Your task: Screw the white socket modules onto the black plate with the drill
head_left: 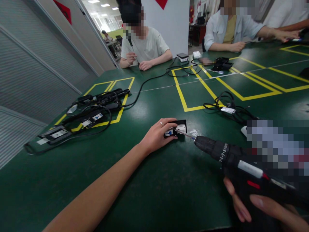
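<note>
L hand [156, 137] on table, fingers curled over a small blk plastic housing [182, 122], thumb at near edge; grip partly closed, housing held between. Thin metal ring [162, 123] on one finger. Housing: boxy, thin flat wall at far side, white parts w/ a blue mark inside; sits mid-table, on the surface.

R hand [267, 204] wrapped round grip of blk power drill [228, 154], thumb one side, fingers other; palm hidden. Drill body matte, chunky; ribbed collar w/ white numerals, tapered chuck, red & pale grey inserts. Slim steel bit [185, 133] points into housing; can't tell if tip seats on a screw.

Tabletop [135, 196]: dk green, smooth, faint sheen, scuffs. Yellow tape [185, 104] in straight-edged rects. Far L: long blk plastic assemblies [95, 117], white labels, loose round cable. R of housing, beyond drill: tangled blk cord [227, 96], glossy white label. Across: co-worker [151, 42], pale tee, upright driver [129, 40] in hand.
</note>
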`<state>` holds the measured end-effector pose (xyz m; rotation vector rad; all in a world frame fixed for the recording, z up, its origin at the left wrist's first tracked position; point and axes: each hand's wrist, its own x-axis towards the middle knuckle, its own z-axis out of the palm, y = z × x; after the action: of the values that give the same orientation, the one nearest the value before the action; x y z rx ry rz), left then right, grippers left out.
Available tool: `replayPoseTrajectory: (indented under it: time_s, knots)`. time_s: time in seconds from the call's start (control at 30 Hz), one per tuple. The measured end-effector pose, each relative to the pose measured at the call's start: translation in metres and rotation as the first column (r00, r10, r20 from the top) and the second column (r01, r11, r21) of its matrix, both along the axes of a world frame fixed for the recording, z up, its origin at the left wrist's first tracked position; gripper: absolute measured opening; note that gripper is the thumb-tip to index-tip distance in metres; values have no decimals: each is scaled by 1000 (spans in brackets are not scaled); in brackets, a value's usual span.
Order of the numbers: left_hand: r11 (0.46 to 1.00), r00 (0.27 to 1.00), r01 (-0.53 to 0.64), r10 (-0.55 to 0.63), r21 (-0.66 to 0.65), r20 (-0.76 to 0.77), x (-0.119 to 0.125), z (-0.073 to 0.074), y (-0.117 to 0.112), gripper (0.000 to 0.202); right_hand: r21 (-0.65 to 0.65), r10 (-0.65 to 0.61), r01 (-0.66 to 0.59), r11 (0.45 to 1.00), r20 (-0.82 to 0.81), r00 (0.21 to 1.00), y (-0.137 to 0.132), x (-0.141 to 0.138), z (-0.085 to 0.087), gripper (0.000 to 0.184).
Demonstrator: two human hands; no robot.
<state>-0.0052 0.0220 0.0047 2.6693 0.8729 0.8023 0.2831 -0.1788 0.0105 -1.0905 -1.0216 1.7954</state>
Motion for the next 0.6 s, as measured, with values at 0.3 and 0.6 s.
replayPoseTrajectory:
  time_s: [0.3,0.6]
  knots:
    - [1000,1000,-4,4,-13,-28,1,4,-3,40,-8,12,-12,1000,-13,1000,2,-1,-1,32]
    - [999,1000,-17,17,-43,0,2,4,-4,35,-9,-50,50,999,-22,999,-1,-4,2,31]
